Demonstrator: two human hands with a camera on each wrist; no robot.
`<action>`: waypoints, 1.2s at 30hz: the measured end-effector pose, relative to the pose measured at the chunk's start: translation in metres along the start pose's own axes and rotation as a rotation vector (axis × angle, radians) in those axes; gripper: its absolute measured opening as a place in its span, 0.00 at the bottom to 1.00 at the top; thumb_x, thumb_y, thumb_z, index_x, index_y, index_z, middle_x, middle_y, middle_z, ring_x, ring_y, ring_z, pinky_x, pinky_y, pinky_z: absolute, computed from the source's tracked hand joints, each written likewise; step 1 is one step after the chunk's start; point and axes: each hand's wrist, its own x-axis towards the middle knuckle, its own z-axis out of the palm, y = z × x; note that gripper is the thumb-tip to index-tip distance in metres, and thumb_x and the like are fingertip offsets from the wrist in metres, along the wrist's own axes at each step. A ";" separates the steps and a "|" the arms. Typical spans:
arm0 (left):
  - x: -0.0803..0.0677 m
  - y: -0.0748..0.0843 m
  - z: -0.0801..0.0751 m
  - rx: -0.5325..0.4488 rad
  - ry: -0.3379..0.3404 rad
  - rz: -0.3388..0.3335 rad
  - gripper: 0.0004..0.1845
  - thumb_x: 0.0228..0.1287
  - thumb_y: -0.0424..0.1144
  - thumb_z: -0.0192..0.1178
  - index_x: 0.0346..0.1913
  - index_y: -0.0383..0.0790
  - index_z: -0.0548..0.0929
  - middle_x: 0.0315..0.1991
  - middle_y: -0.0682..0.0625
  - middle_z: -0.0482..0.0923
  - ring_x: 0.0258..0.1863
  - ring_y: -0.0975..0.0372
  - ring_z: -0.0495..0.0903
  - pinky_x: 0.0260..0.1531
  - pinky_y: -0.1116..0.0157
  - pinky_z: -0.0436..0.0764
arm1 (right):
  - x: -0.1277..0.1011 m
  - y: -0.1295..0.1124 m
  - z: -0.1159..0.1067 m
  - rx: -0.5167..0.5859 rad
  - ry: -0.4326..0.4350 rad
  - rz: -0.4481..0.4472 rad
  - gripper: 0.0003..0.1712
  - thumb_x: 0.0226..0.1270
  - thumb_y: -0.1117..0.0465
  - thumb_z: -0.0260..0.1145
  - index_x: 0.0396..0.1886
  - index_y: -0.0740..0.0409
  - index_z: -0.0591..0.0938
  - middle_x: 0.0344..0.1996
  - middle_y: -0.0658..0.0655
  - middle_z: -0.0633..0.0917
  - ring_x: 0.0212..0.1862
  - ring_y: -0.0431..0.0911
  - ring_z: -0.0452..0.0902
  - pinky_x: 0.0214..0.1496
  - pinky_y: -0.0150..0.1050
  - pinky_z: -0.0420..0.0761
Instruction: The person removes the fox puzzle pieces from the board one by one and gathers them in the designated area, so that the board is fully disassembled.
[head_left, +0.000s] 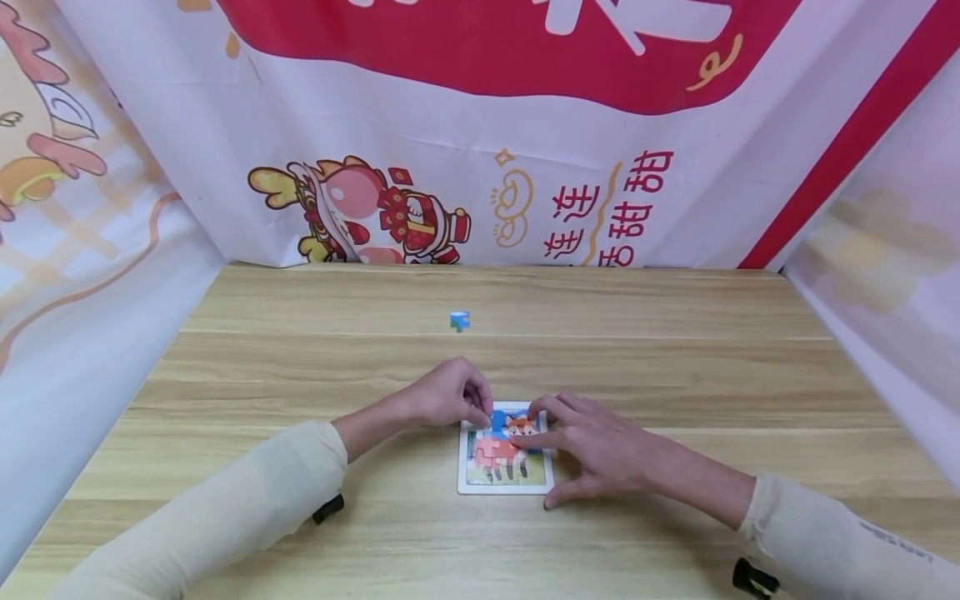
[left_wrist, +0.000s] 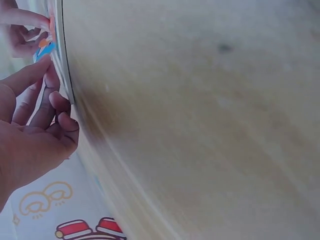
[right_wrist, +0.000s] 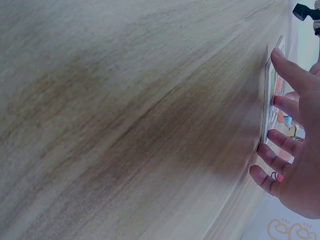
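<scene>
A small white-framed puzzle tray (head_left: 506,487) with a fox picture lies on the wooden table, near its front. My left hand (head_left: 448,392) has curled fingers at the tray's top-left corner and pinches a blue puzzle piece (head_left: 498,415) there. In the left wrist view that blue and orange piece (left_wrist: 45,48) sits just past my thumb tip, beside the tray's edge (left_wrist: 63,55). My right hand (head_left: 592,446) lies over the tray's right side. Its straight fingers press on the fox pieces, and its thumb rests by the tray's lower right corner. The right wrist view shows those spread fingers (right_wrist: 295,75) touching the tray's rim (right_wrist: 264,107).
One loose blue puzzle piece (head_left: 460,321) lies farther back on the table (head_left: 675,350), beyond both hands. Printed fabric banners (head_left: 480,150) close off the back and both sides. A black strap (head_left: 327,508) shows under my left sleeve.
</scene>
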 end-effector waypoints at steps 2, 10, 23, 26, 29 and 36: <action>0.000 0.001 0.000 0.010 -0.005 -0.003 0.07 0.55 0.21 0.73 0.33 0.33 0.86 0.28 0.50 0.83 0.29 0.63 0.79 0.34 0.69 0.81 | 0.000 0.000 0.000 -0.001 -0.002 0.001 0.44 0.59 0.26 0.70 0.72 0.38 0.78 0.67 0.55 0.73 0.61 0.48 0.68 0.62 0.51 0.76; 0.004 0.004 -0.002 0.077 -0.039 0.054 0.08 0.60 0.27 0.72 0.41 0.36 0.87 0.31 0.53 0.83 0.32 0.64 0.79 0.37 0.68 0.80 | 0.000 0.000 0.001 0.008 -0.010 0.007 0.45 0.59 0.25 0.69 0.72 0.39 0.78 0.68 0.55 0.72 0.61 0.48 0.67 0.63 0.51 0.76; 0.006 0.003 0.000 0.072 -0.070 0.081 0.04 0.67 0.26 0.66 0.39 0.37 0.85 0.33 0.52 0.81 0.34 0.64 0.78 0.40 0.68 0.80 | 0.000 0.001 0.002 0.003 -0.003 -0.002 0.45 0.59 0.25 0.68 0.72 0.39 0.78 0.68 0.56 0.72 0.61 0.49 0.67 0.63 0.51 0.76; 0.006 0.002 -0.001 0.063 -0.074 0.080 0.04 0.67 0.26 0.65 0.39 0.37 0.85 0.33 0.52 0.81 0.34 0.63 0.78 0.40 0.68 0.79 | 0.000 0.001 0.002 0.003 -0.001 -0.003 0.45 0.59 0.25 0.68 0.72 0.39 0.78 0.68 0.56 0.72 0.61 0.49 0.67 0.62 0.50 0.76; 0.006 0.002 -0.001 0.053 -0.079 0.082 0.04 0.68 0.25 0.65 0.39 0.37 0.85 0.33 0.52 0.80 0.34 0.63 0.77 0.40 0.68 0.78 | 0.000 0.001 0.002 0.006 -0.001 -0.002 0.45 0.59 0.25 0.68 0.72 0.39 0.78 0.68 0.56 0.72 0.60 0.49 0.67 0.62 0.50 0.76; 0.006 0.001 0.000 0.027 -0.086 0.088 0.04 0.69 0.25 0.64 0.40 0.36 0.85 0.33 0.51 0.80 0.34 0.63 0.77 0.39 0.69 0.77 | 0.000 0.001 0.003 0.016 0.000 0.007 0.45 0.58 0.25 0.69 0.72 0.39 0.78 0.68 0.56 0.72 0.60 0.49 0.67 0.61 0.50 0.76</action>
